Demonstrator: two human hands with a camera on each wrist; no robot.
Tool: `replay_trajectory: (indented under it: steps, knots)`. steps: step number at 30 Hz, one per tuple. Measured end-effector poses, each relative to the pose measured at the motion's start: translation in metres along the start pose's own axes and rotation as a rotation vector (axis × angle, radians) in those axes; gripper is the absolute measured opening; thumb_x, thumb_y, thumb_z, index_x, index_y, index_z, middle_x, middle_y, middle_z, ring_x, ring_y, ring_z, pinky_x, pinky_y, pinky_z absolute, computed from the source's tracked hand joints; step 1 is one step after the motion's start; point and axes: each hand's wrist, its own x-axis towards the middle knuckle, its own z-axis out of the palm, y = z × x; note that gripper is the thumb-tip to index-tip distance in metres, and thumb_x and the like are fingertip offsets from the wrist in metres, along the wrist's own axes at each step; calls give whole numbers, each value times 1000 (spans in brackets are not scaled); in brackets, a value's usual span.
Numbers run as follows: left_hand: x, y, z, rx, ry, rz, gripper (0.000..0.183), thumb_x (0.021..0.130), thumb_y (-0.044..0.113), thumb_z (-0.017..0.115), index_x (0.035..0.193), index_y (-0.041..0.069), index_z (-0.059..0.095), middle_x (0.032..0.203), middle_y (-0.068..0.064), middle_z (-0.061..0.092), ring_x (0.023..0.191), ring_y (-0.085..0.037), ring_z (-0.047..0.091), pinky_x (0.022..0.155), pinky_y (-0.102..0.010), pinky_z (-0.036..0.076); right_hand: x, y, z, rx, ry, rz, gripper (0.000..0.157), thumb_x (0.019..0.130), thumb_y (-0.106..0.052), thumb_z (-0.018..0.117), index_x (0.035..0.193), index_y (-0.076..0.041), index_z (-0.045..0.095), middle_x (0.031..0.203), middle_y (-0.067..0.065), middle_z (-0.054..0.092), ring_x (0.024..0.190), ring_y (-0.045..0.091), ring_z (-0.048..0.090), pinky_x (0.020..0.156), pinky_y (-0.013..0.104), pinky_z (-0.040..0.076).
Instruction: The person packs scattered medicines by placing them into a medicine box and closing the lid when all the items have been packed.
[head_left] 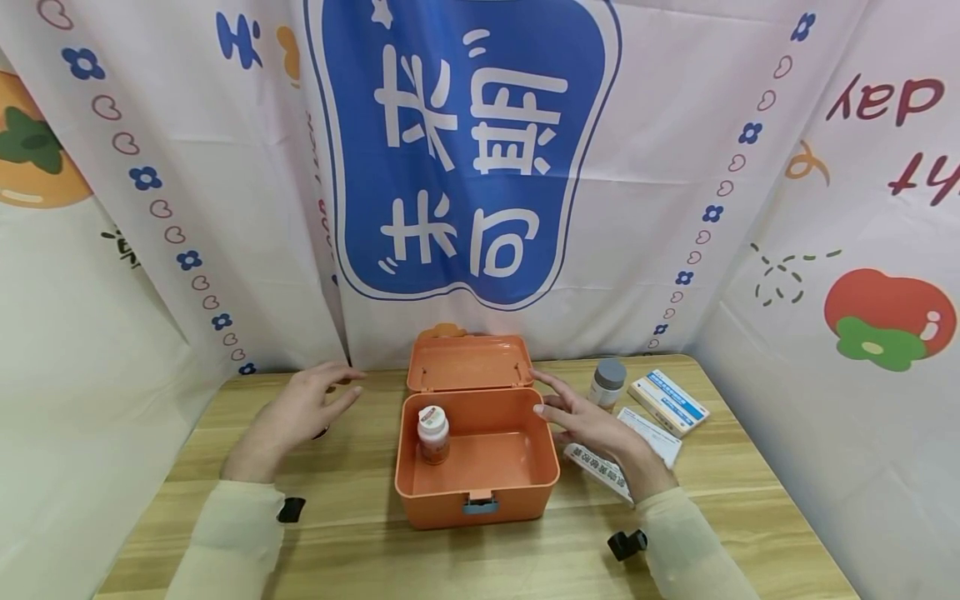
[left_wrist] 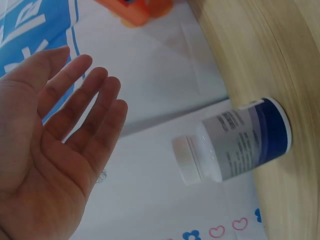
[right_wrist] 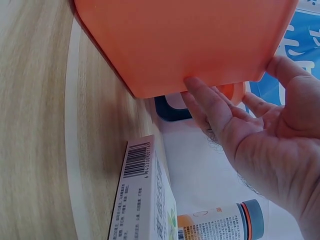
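An orange lidded box (head_left: 476,462) stands on the table with its lid (head_left: 468,363) tipped back. Inside at the left is a white-capped pill bottle (head_left: 433,435). My left hand (head_left: 303,412) is held left of the box, fingers loosely spread and holding nothing. Beside it stands a white bottle with a blue band (left_wrist: 245,140), mostly hidden behind the hand in the head view. My right hand (head_left: 588,423) is at the box's right side; in the right wrist view its fingertips are right at the orange wall (right_wrist: 190,45), thumb near the rim.
Right of the box stand a grey-capped bottle (head_left: 608,383) and a white-and-blue medicine box (head_left: 669,402). Two more medicine cartons lie nearer, a white one (head_left: 658,437) and one with dark lettering (head_left: 600,471) under the right hand. Printed cloth (head_left: 247,208) hangs behind the table.
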Motion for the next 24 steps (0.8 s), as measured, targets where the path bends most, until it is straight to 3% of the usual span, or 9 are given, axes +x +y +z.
replay_trajectory:
  steps: [7,18,24]
  knots:
    - [-3,-14,-3,-3,38,7,33,108,32,61,134,13,70,137,-16,69,123,-40,68,97,-57,59,0,2,0,-15,5,-6,73,111,-30,54,170,-33,11,165,24,40,147,45,50,106,49,58]
    - [-9,-37,-9,-12,15,-68,41,110,39,55,138,13,67,144,-17,64,126,-45,65,104,-63,54,-1,3,-1,-25,26,2,71,111,-31,55,169,-37,15,164,23,42,144,43,55,103,49,60]
    - [-12,-48,-9,-4,56,-63,36,109,34,59,135,11,68,140,-19,66,123,-45,66,103,-63,54,-1,1,0,-27,26,0,72,110,-31,56,169,-36,15,164,22,42,144,44,54,104,49,59]
